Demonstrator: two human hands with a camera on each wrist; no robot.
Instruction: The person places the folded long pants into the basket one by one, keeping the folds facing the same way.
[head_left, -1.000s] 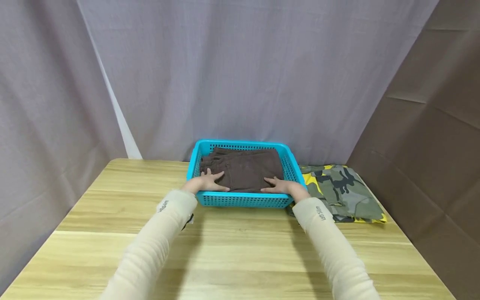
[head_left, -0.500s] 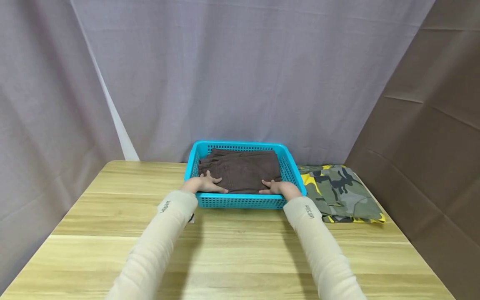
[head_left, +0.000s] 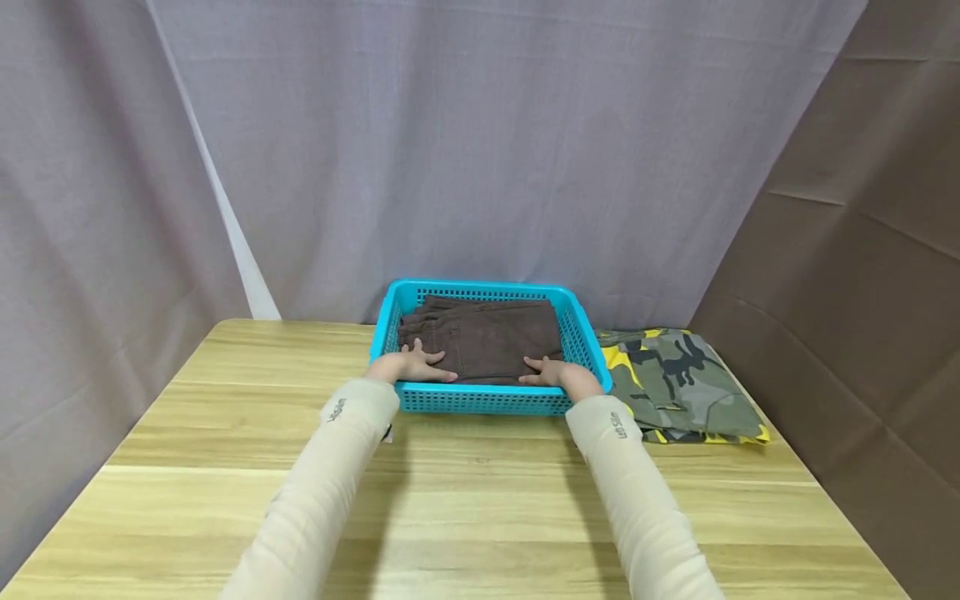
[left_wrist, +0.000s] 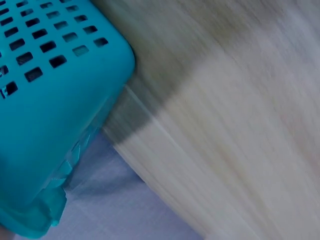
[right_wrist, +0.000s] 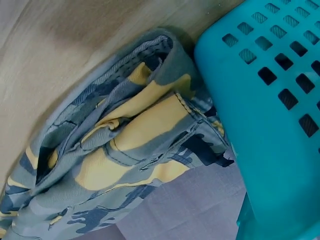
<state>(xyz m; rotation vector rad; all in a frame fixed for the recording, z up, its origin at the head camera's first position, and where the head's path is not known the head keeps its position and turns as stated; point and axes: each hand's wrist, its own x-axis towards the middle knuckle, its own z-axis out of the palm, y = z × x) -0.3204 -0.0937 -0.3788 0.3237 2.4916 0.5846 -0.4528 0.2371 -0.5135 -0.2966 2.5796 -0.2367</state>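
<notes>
A turquoise plastic basket (head_left: pixel 487 400) with perforated walls stands at the far side of the table. Inside it lies a dark brown folded garment (head_left: pixel 498 337), stacked in layers. My left hand (head_left: pixel 416 364) reaches over the basket's near-left rim, its spread fingers resting on the garment's left part. Over the near-right rim comes my right hand (head_left: pixel 551 372), fingers extended on the cloth's near-right part. Both wrist views show the basket's outer wall (left_wrist: pixel 55 100) and hide most of each hand's contact.
A folded camouflage garment (head_left: pixel 690 387) in green, grey and yellow lies right of the basket, close against its wall (right_wrist: pixel 235 125). Grey curtain (head_left: pixel 480 150) hangs behind the wooden table (head_left: pixel 480 500). A brown cloth panel (head_left: pixel 862 250) borders the right side.
My right hand and forearm have shifted slightly left along the basket's near side. The left hand stays nearly in place on the brown garment. The head view has moved a little.
</notes>
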